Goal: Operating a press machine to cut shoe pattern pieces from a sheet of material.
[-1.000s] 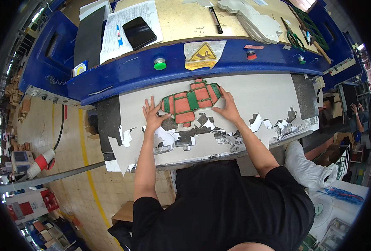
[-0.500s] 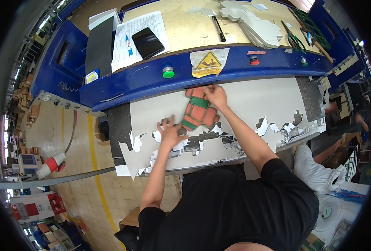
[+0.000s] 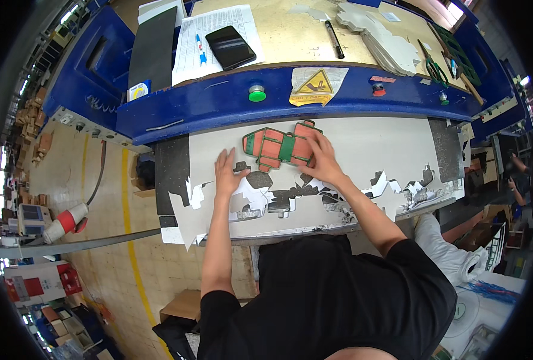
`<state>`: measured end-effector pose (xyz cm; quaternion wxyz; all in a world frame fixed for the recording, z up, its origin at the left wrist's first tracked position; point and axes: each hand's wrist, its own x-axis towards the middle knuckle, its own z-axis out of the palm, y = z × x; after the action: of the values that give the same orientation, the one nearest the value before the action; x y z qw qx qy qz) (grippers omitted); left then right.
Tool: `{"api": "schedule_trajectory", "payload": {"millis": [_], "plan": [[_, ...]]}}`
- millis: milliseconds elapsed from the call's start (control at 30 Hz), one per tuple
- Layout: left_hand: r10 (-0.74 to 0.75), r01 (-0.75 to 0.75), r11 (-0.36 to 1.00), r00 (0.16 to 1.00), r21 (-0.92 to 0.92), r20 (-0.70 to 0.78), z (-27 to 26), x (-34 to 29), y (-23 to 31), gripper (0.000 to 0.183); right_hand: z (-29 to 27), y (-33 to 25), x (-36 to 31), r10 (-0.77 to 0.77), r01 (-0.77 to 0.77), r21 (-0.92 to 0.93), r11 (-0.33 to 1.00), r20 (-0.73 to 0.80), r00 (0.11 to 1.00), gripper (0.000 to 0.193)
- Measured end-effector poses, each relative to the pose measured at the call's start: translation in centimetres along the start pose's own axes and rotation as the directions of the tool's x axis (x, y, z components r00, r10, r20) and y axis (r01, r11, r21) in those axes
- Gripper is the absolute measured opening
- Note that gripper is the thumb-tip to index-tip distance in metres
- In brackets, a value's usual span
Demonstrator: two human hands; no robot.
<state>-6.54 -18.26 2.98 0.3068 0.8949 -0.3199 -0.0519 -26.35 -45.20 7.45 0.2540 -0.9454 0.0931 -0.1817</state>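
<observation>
A red and green die-cut cardboard shape [image 3: 277, 146] lies on a large grey cardboard sheet [image 3: 374, 144] spread over the machine's feed table. My right hand [image 3: 320, 159] rests flat on the right part of that shape, fingers spread. My left hand [image 3: 225, 174] presses flat on the grey sheet, left of the shape, beside a dark cut-out hole. Torn white scrap pieces [image 3: 392, 192] hang along the sheet's near edge.
A blue machine front [image 3: 218, 102] carries a green button [image 3: 256, 93], a yellow warning label [image 3: 312, 82] and a red button [image 3: 376, 89]. On top lie papers with a pen [image 3: 201, 49], a black phone [image 3: 230, 47], a marker [image 3: 334, 39], stacked cardboard cut-outs [image 3: 386, 45] and scissors [image 3: 433, 67]. A red plug [image 3: 68, 219] is at left.
My right hand has turned the red and green shape from upright to lying sideways on the sheet. My left hand has slid a little toward it.
</observation>
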Motion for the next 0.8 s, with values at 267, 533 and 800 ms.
{"api": "schedule_trajectory", "payload": {"millis": [267, 533, 800], "plan": [[0.074, -0.072, 0.997, 0.989, -0.019, 0.125, 1.5, 3.9, -0.6, 0.096, -1.2, 4.4, -4.3, 0.279, -0.278, -0.048, 0.959, 0.011, 0.96, 0.086], [0.117, -0.109, 0.991, 0.986, -0.074, 0.119, 2.4, 2.1, 0.5, 0.082, -1.5, 7.7, -3.8, 0.399, -0.398, 0.03, 0.917, -0.001, 0.917, 0.073], [0.088, -0.087, 0.996, 0.991, -0.009, 0.102, 2.4, 1.6, 1.5, 0.079, -1.5, 8.6, -4.0, 0.36, -0.361, 0.125, 0.924, 0.027, 0.932, 0.073]]}}
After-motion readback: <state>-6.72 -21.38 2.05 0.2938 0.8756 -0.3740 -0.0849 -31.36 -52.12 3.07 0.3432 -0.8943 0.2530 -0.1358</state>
